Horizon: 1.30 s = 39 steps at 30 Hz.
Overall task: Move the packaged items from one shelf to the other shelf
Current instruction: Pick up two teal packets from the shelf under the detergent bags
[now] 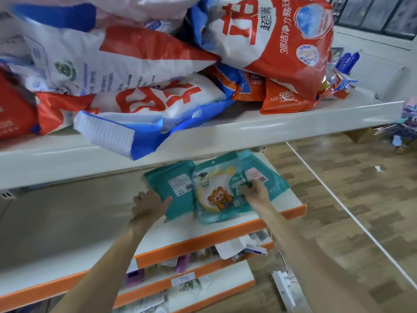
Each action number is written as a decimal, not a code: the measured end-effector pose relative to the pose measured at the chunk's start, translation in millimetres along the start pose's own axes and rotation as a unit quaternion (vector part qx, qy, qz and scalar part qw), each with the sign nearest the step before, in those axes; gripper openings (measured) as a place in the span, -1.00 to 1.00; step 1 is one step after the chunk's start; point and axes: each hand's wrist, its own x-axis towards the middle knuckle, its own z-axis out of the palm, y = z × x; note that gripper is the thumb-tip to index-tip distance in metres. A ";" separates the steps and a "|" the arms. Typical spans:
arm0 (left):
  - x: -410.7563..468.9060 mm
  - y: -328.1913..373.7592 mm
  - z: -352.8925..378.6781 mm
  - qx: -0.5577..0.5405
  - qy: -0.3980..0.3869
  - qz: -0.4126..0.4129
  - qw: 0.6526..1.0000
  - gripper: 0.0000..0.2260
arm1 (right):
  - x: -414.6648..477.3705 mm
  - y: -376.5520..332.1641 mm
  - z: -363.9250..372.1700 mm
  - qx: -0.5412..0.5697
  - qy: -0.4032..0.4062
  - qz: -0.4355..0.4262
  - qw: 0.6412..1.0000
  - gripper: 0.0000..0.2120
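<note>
Teal packets (178,188) flat on orange-edged shelf (225,236), between our hands; left hand (150,204) fingers clamp packets' left edge, right hand (257,192) fingers on top, grip unclear.

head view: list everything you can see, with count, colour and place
large bags: several, red, white and blue, piled on the upper shelf
upper shelf: one, off-white, across the top
teal packets: three showing, the middle one with a cartoon figure, overlapping on the middle shelf
middle shelf: one, white with an orange edge, below the upper shelf
small goods: several, purple and white, too blurred to name, on the lower shelves
price tag: one, white, on a lower shelf edge
floor: brown wood pattern, at the right
left hand: grips the left packet's edge
right hand: pinches the packets at their right side
</note>
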 end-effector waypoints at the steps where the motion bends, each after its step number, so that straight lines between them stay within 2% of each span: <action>1: 7.9 5.5 3.6 -0.012 -0.014 -0.029 0.999 -0.32 | 4.1 5.6 3.6 -0.047 0.009 -0.003 0.999 -0.91; 2: 17.6 10.8 8.0 -0.016 -0.034 -0.056 0.998 -0.23 | 7.5 9.6 7.9 -0.086 0.020 0.000 0.996 -0.93; 4: 36.6 21.9 17.3 -0.006 -0.040 -0.101 0.994 -0.10 | 12.7 13.5 15.1 -0.164 0.029 0.002 0.986 -0.76; 6: 48.3 35.6 27.6 -0.018 -0.012 -0.152 0.988 -0.02 | 14.1 18.4 20.6 -0.237 0.039 -0.020 0.971 -0.61; 8: 46.2 53.0 30.2 -0.020 0.015 -0.189 0.982 -0.01 | 14.3 21.9 24.3 -0.272 0.043 -0.065 0.959 -0.57; 11: 48.3 64.4 32.2 -0.055 0.018 -0.222 0.973 -0.07 | 12.3 31.9 25.4 -0.299 -0.010 -0.171 0.939 -0.51; 13: 62.2 58.5 36.5 -0.080 -0.018 -0.210 0.974 -0.11 | 10.0 35.7 25.4 -0.330 -0.028 -0.232 0.915 -0.51; 15: 83.0 46.1 44.8 -0.076 -0.021 -0.216 0.973 -0.14 | 9.5 34.8 26.9 -0.349 -0.028 -0.245 0.904 -0.52; 19: 82.2 41.3 46.2 -0.103 0.001 -0.182 0.978 -0.40 | 7.6 26.5 34.5 -0.336 -0.042 -0.226 0.913 -0.65; 20: 89.6 34.9 50.9 -0.123 -0.011 -0.181 0.976 -0.41 | 7.3 25.1 35.3 -0.337 -0.043 -0.224 0.913 -0.66; 22: 68.6 37.4 33.8 -0.197 -0.024 -0.174 0.965 -0.46 | 6.7 24.2 35.5 -0.342 -0.046 -0.218 0.913 -0.62; 23: 62.9 36.1 27.8 -0.256 -0.018 -0.158 0.954 -0.55 | 5.6 23.4 34.3 -0.344 -0.045 -0.218 0.912 -0.60; 25: 40.7 33.6 9.6 -0.367 0.009 -0.087 0.926 -0.71 | 3.0 22.2 30.0 -0.348 -0.056 -0.211 0.912 -0.56; 27: 23.5 24.6 -15.6 -0.431 0.016 -0.014 0.902 -0.67 | 0.5 19.6 27.5 -0.353 -0.073 -0.197 0.912 -0.52; 29: 18.1 18.2 -45.1 -0.408 0.078 0.010 0.909 -0.60 | -2.1 17.0 24.8 -0.353 -0.082 -0.187 0.913 -0.51; 32: -3.4 20.0 -82.5 -0.269 0.190 0.032 0.944 -0.54 | -5.0 12.3 18.6 -0.348 -0.087 -0.179 0.916 -0.52; 34: -23.3 22.9 -87.9 -0.139 0.226 0.125 0.956 -0.44 | -7.0 8.2 18.8 -0.341 -0.092 -0.164 0.921 -0.56; 36: -41.2 26.8 -78.9 -0.031 0.215 0.162 0.963 -0.36 | -8.9 5.8 20.4 -0.328 -0.083 -0.143 0.930 -0.62; 39: -55.4 37.0 -50.5 0.111 0.119 0.079 0.983 -0.46 | -8.8 3.3 22.1 -0.311 -0.053 -0.118 0.942 -0.65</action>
